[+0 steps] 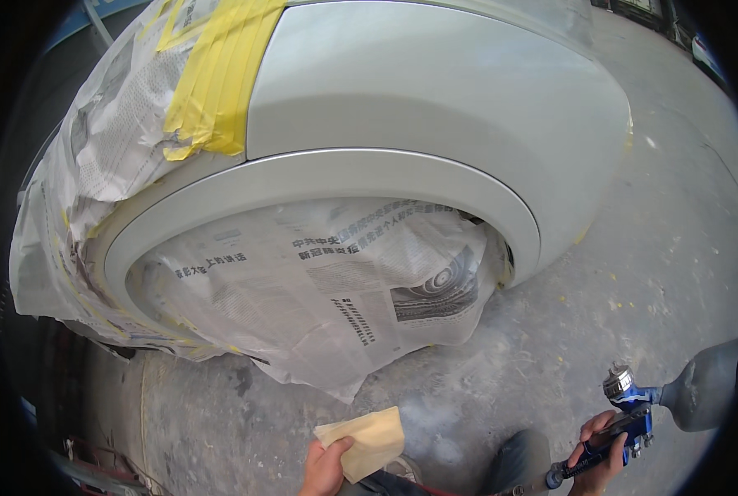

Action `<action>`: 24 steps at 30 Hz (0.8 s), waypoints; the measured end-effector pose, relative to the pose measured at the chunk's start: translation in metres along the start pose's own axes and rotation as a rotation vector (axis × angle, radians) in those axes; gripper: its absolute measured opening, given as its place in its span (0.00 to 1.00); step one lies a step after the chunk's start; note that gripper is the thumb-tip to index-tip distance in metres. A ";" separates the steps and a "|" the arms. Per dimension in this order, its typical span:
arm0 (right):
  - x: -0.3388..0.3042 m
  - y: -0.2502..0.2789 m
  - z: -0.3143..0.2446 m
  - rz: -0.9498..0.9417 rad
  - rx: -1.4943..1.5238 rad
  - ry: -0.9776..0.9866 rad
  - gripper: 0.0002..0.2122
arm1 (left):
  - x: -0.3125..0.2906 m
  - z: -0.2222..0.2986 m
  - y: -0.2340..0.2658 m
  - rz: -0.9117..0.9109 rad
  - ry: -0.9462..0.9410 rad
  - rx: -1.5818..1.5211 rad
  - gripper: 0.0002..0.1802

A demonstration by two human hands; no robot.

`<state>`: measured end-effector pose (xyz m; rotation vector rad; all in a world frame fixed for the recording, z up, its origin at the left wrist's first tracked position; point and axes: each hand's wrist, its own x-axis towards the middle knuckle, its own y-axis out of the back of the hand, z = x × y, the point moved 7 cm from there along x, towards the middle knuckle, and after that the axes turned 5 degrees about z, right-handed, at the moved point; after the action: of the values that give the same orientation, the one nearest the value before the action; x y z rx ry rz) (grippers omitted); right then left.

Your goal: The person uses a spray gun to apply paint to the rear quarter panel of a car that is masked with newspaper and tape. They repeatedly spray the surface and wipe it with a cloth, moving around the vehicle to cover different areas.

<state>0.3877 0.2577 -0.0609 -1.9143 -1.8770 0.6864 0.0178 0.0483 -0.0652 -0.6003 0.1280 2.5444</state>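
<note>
My left hand (326,469) pinches a folded pale-yellow cloth (372,440), the thumb on top, at the lower middle of the head view. My right hand (602,463) is wrapped round the handle of a blue spray gun (638,423) with a silver nozzle end. A greyish translucent paint cup (704,388) is attached to the gun and reaches toward the right rim. Both hands stay apart from the pale silver car panel (435,83) in front of me. Its wheel arch (344,169) curves over newspaper (319,289) that covers the wheel.
Yellow masking tape (220,83) runs down the panel's left edge, beside paper and plastic sheeting (112,149). Grey concrete floor (584,314) with yellow and white specks surrounds the car. A reddish metal frame (96,463) stands at the lower left. My trouser leg (522,459) shows below.
</note>
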 end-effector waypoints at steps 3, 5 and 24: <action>0.000 -0.003 0.001 -0.054 0.057 -0.034 0.21 | 0.001 0.000 0.000 -0.008 0.004 0.003 0.17; -0.003 -0.004 0.002 -0.189 0.124 -0.081 0.20 | 0.001 0.000 0.001 -0.015 0.006 -0.002 0.17; -0.030 -0.146 -0.053 -0.126 -0.196 -0.149 0.20 | -0.018 -0.002 -0.068 -0.057 0.205 -0.081 0.18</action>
<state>0.2992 0.2383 0.0686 -1.8846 -2.2099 0.6423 0.0669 0.0986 -0.0569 -0.8833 0.0786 2.4380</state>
